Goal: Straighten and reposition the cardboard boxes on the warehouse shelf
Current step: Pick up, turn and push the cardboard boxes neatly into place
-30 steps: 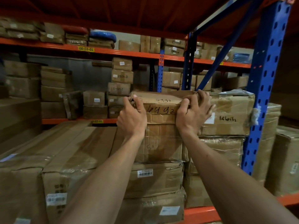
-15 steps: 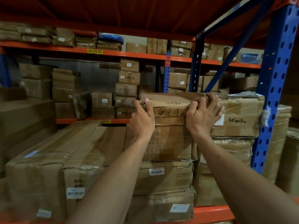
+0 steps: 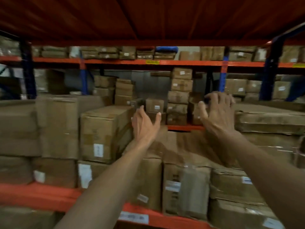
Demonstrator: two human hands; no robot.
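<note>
Both hands are spread, nothing held: left hand, right hand, above the low box. Box prob. heavy, stiff w/ slick tape; best gripped at side edges.

Orange steel beams and blue uprights frame the racking across the upper half of the frame, under a dark red-brown deck that fills the top. A yellow location label sits on the upper beam near centre, its print blurred; a second yellow tag shows at the right edge. A blue bundle lies on the top level. A grey wall shows behind, and a white label marks the near lower beam.
</note>
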